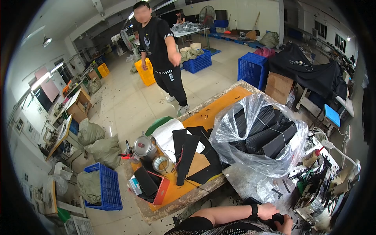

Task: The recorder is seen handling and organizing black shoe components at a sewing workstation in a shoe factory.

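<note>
1. Head view, bottom right of the frame: the left hand (268,210) has a black band on its wrist. It lies curled over a black piece (277,217) low on the desk (250,184).
2. The right hand (288,225) is just below it, at the very bottom edge. It touches the same black piece. Both hands are wrapped around it, close together.
3. Just above the hands the desk has a shiny grey metal top with small black bits on it.
4. In the middle right sits a big clear plastic bag (235,129). It is full of flat black pieces (266,133) stacked on edge.
5. To the left of the bag the desk is orange. Flat black shapes (188,152) lie there, with a roll of tape (162,164) and a round metal tin (144,147) near them.
6. At the lower left a blue crate (103,188) stands on the floor.
7. At the top middle a person in black clothes (162,51) stands on the pale floor, well apart from the desk.
</note>
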Demonstrator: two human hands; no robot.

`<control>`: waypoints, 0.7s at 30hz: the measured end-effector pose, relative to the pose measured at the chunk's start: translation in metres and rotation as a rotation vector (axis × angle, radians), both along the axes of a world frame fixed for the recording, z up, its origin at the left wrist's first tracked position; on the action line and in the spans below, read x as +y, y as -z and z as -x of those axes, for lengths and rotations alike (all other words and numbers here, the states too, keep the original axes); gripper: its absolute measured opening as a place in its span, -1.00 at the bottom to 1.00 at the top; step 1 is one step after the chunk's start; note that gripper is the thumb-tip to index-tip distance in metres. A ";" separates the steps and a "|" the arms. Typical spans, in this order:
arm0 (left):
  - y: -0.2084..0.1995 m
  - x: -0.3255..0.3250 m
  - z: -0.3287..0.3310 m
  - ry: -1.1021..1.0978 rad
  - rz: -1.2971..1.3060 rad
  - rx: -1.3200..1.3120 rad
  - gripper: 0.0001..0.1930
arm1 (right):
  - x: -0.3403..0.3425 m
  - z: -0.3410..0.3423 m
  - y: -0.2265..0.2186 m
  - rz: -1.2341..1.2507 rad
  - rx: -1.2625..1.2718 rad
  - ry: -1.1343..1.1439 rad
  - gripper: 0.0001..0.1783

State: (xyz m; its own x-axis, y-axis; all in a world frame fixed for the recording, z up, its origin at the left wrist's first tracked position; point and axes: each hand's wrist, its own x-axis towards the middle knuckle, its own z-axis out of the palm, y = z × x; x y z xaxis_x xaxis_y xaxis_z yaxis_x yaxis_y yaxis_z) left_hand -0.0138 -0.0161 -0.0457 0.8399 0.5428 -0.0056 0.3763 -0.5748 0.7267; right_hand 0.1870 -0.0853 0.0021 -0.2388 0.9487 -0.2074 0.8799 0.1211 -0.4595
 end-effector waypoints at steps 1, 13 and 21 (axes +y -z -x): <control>0.001 0.000 0.000 0.009 0.000 -0.023 -0.67 | -0.001 0.000 0.000 -0.016 0.014 -0.004 -0.57; -0.004 0.000 0.002 0.007 -0.001 -0.016 -0.68 | -0.002 -0.004 0.018 -0.097 0.014 0.039 -0.57; -0.015 0.000 0.006 0.010 -0.024 0.122 -0.65 | -0.005 0.008 0.003 -0.114 0.026 0.092 -0.62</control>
